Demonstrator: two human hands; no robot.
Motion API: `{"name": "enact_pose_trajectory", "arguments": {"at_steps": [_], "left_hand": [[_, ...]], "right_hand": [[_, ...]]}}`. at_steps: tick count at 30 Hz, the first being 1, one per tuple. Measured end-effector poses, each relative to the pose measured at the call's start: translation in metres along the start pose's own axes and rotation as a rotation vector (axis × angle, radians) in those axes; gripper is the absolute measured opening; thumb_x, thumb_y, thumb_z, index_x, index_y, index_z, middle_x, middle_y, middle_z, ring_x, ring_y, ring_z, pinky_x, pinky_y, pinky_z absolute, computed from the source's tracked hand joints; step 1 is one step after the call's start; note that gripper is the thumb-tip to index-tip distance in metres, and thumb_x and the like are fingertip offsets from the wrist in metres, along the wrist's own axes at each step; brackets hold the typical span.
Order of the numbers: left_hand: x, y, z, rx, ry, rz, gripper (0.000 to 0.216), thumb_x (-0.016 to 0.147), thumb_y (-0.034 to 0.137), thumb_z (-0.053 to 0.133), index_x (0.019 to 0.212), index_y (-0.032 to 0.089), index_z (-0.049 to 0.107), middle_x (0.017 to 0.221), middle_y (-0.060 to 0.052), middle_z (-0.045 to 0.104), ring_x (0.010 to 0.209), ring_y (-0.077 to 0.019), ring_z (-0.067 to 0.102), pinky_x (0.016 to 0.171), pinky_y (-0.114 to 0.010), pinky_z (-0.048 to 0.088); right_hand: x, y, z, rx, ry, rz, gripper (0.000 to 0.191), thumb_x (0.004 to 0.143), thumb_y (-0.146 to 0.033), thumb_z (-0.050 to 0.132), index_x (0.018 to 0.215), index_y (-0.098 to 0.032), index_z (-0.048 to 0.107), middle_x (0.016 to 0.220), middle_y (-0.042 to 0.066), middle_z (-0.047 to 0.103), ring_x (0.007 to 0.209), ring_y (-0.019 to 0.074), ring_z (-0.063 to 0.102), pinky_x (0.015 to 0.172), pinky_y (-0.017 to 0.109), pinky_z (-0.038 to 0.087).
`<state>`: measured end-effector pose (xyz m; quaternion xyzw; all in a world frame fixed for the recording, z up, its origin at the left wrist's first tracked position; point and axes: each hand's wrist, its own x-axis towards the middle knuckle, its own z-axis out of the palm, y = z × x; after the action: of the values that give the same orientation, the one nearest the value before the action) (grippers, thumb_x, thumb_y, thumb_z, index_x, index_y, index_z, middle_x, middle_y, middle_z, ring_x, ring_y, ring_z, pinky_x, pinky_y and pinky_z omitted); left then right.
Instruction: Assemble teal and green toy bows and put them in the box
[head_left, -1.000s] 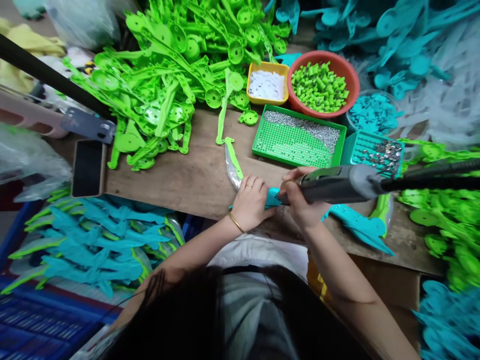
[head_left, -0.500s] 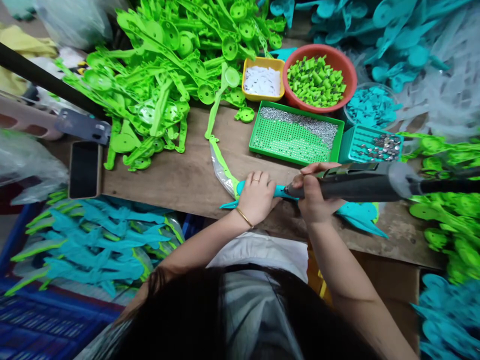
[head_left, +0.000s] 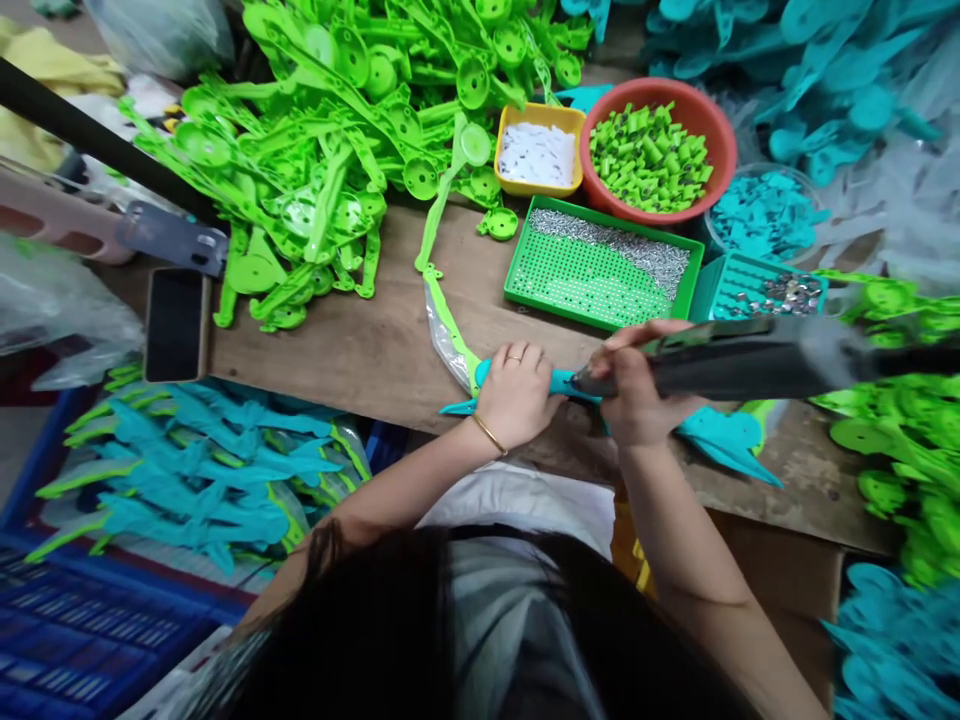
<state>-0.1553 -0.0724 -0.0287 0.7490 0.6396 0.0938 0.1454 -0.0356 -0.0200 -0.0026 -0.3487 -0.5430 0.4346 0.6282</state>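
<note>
My left hand [head_left: 516, 392] is closed over a turquoise plastic toy handle [head_left: 560, 381], pressing it to the bench. A curved blade [head_left: 448, 335], lime green and clear, runs from its left end up to a green arm with a round disc [head_left: 475, 144]. In my right hand [head_left: 636, 395] lies a dark electric screwdriver [head_left: 757, 362], held nearly level with its tip at the turquoise handle. The exact contact under the tip is too small to see. Just right of my right wrist rests a pointed turquoise piece [head_left: 724, 437] with a green edge.
Beyond my hands stand a green tray [head_left: 600, 275] of screws, a teal basket [head_left: 724, 285] of metal bits, a yellow box [head_left: 538, 188] and a red bowl [head_left: 660, 205]. Green parts [head_left: 322, 180] pile at back left. A phone [head_left: 176, 325] lies left, above a blue crate [head_left: 90, 620].
The view has shifted slightly, so the trays and bowl sit a little farther right. Both hands keep their hold, and the screwdriver tip stays at the turquoise handle.
</note>
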Motion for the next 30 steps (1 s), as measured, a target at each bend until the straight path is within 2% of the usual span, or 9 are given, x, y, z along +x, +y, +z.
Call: {"name": "enact_pose_trajectory", "arguments": {"at_steps": [4, 8, 17, 20, 23, 26, 30], "left_hand": [[-0.001, -0.001, -0.001, 0.008, -0.002, 0.01, 0.04, 0.085, 0.045, 0.061, 0.108, 0.012, 0.062, 0.12, -0.012, 0.059, 0.114, -0.0285, 0.05, 0.099, -0.041, 0.038], [0.0, -0.002, 0.0, 0.007, 0.003, 0.016, 0.039, 0.085, 0.044, 0.062, 0.109, 0.013, 0.062, 0.118, -0.012, 0.06, 0.113, -0.0292, 0.05, 0.099, -0.042, 0.038], [-0.001, -0.003, -0.001, 0.009, 0.006, 0.015, 0.038, 0.085, 0.043, 0.062, 0.108, 0.013, 0.062, 0.118, -0.012, 0.06, 0.112, -0.0293, 0.051, 0.098, -0.043, 0.04], [0.0, 0.006, -0.003, 0.043, -0.005, 0.023, 0.039, 0.086, 0.041, 0.061, 0.111, 0.011, 0.062, 0.12, -0.013, 0.059, 0.117, -0.0312, 0.05, 0.104, -0.044, 0.037], [0.004, 0.027, 0.003, 0.028, -0.014, 0.133, 0.062, 0.082, 0.051, 0.064, 0.124, 0.006, 0.054, 0.13, -0.018, 0.055, 0.125, -0.0341, 0.045, 0.111, -0.047, 0.029], [0.009, 0.047, 0.016, -0.036, -0.041, 0.213, 0.088, 0.075, 0.064, 0.065, 0.134, 0.003, 0.043, 0.134, -0.021, 0.052, 0.127, -0.0336, 0.045, 0.112, -0.046, 0.029], [0.013, 0.055, 0.029, -0.048, -0.033, 0.166, 0.091, 0.07, 0.062, 0.072, 0.134, 0.005, 0.041, 0.128, -0.02, 0.054, 0.119, -0.032, 0.051, 0.108, -0.044, 0.034]], "right_hand": [[0.02, -0.018, -0.013, -0.016, 0.18, -0.11, 0.025, 0.079, -0.028, 0.069, 0.101, -0.029, 0.059, 0.083, -0.006, 0.068, 0.045, 0.0065, 0.053, 0.043, 0.023, 0.045], [0.017, -0.014, -0.031, -0.094, 0.265, -0.041, 0.028, 0.073, -0.03, 0.073, 0.096, -0.027, 0.056, 0.077, -0.006, 0.065, 0.044, 0.0073, 0.052, 0.044, 0.025, 0.046], [0.007, -0.004, -0.036, -0.133, 0.198, -0.038, 0.03, 0.074, -0.032, 0.074, 0.096, -0.024, 0.054, 0.076, -0.006, 0.063, 0.047, 0.0072, 0.054, 0.046, 0.024, 0.048], [0.005, 0.004, -0.04, -0.133, 0.168, -0.05, 0.032, 0.072, -0.031, 0.076, 0.096, -0.024, 0.056, 0.072, -0.006, 0.061, 0.046, 0.0069, 0.053, 0.046, 0.023, 0.047], [0.001, 0.012, -0.046, -0.171, 0.187, -0.011, 0.038, 0.069, -0.033, 0.078, 0.098, -0.024, 0.056, 0.071, -0.006, 0.059, 0.051, 0.0085, 0.056, 0.053, 0.026, 0.052], [-0.002, 0.017, -0.052, -0.218, 0.182, 0.035, 0.039, 0.068, -0.035, 0.078, 0.098, -0.023, 0.056, 0.07, -0.005, 0.059, 0.06, 0.0118, 0.061, 0.061, 0.031, 0.056], [-0.002, 0.013, -0.052, -0.186, 0.101, -0.031, 0.033, 0.074, -0.029, 0.074, 0.102, -0.024, 0.057, 0.076, -0.004, 0.062, 0.067, 0.0133, 0.065, 0.067, 0.033, 0.057]]}}
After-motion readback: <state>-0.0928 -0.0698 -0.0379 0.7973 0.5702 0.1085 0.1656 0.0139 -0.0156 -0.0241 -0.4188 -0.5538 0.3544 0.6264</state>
